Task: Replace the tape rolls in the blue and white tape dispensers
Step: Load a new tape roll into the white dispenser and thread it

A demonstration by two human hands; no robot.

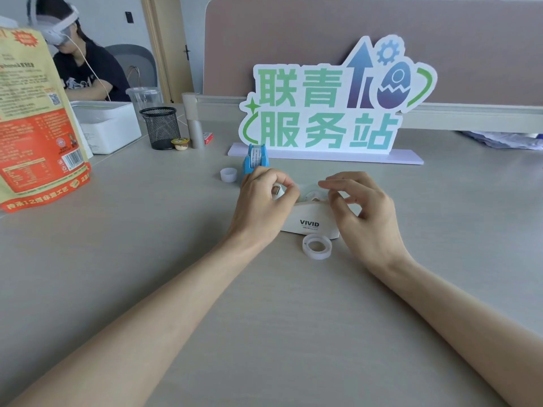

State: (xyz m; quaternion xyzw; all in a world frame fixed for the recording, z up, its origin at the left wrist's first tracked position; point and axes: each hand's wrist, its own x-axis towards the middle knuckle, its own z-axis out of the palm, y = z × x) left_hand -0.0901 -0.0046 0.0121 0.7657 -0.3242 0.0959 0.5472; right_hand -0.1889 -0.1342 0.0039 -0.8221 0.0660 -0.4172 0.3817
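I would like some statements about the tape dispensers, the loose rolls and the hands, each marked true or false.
1. Both hands, left hand and right hand, are at the white dispenser. True.
2. The blue dispenser stands in front of the white one, nearer the person. False: it stands behind it, near the sign.
3. A clear tape roll lies flat on the table in front of the white dispenser. True.
4. The blue dispenser holds no roll. False: a roll sits in it.
5. The mesh pen cup lies tipped over. False: it stands upright.
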